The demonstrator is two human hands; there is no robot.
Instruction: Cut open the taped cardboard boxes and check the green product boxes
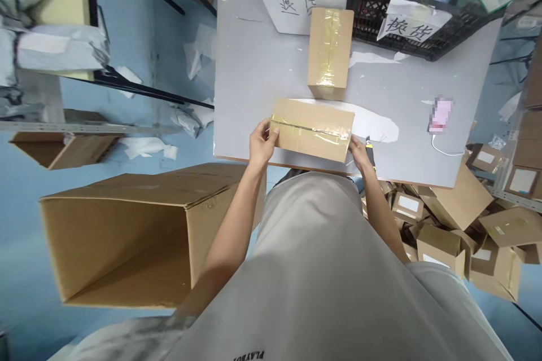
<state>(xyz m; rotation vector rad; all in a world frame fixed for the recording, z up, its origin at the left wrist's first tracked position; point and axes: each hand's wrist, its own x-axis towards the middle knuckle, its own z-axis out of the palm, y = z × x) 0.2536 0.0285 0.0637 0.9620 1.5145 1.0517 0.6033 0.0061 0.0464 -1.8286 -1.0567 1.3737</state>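
A taped brown cardboard box lies at the near edge of the grey table. My left hand grips its left end, thumb on top and fingers wrapped round the side. My right hand holds the right end, its fingers mostly hidden behind the box. A second taped box lies lengthwise just beyond it on the table.
A white foam bin and a black crate with a paper label stand at the table's back. A pink object with a white cable lies at right. A large open carton lies on the floor at left; several small boxes are piled at right.
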